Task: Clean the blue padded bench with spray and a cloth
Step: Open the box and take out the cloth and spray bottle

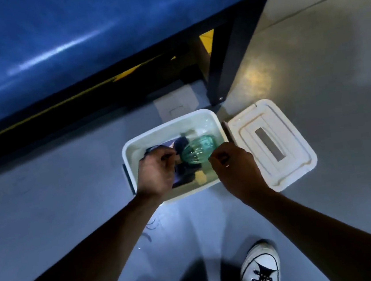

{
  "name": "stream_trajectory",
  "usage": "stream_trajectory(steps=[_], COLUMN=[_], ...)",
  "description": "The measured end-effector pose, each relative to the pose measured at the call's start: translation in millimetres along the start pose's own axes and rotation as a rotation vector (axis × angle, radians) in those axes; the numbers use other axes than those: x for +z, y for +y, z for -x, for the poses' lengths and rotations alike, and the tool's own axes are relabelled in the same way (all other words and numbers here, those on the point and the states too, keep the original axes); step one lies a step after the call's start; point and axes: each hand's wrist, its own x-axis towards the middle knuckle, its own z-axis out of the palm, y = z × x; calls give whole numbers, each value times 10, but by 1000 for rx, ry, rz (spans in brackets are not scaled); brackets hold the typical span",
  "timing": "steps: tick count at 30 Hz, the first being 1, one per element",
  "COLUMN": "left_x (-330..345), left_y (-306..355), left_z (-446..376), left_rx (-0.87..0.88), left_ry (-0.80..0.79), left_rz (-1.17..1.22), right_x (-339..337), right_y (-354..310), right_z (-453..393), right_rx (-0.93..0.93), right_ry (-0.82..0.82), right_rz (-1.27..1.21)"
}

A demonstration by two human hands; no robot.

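The blue padded bench (57,39) fills the upper left, on a dark frame. Below it on the floor stands an open white bin (169,125). Inside lie a dark blue cloth (185,174) and a green translucent bottle (198,150) on its side. My left hand (155,171) reaches into the bin's left part, fingers closed on the dark cloth. Over the bin's right edge, my right hand (233,165) has its fingers curled beside the bottle's near end; the picture is blurred, so its hold on the bottle is unclear.
The bin's white lid (272,144) lies on the grey floor right of the bin. The bench's dark leg (222,66) stands just behind the bin. My two white sneakers (260,268) are at the bottom edge. A pale square patch (175,103) marks the floor behind the bin.
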Motion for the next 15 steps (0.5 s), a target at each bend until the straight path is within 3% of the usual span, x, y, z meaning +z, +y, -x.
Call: stream_trajectory(steps=[3,6,9,13,15], left_x=[-39,41,183,458,558], left_y=[-270,-519,-759,-1120,-1254], left_z=[-12,-110,-278,-447,-467], left_rx=[-52,-86,-246,-329,-343], left_ry=[-40,-91,-226,-237,-214], left_rz=[-63,-205,-444,-468,-437], right_x=[358,639,801,957,972], right_y=[-34,29,109,145,135], right_z=[-194,-475,-750,-924,-950], right_rx=[-162,-378,-557,-488,-477], right_ry=[-54,-176,-202,-366,-337], right_rz=[136,570,959,1269,1283])
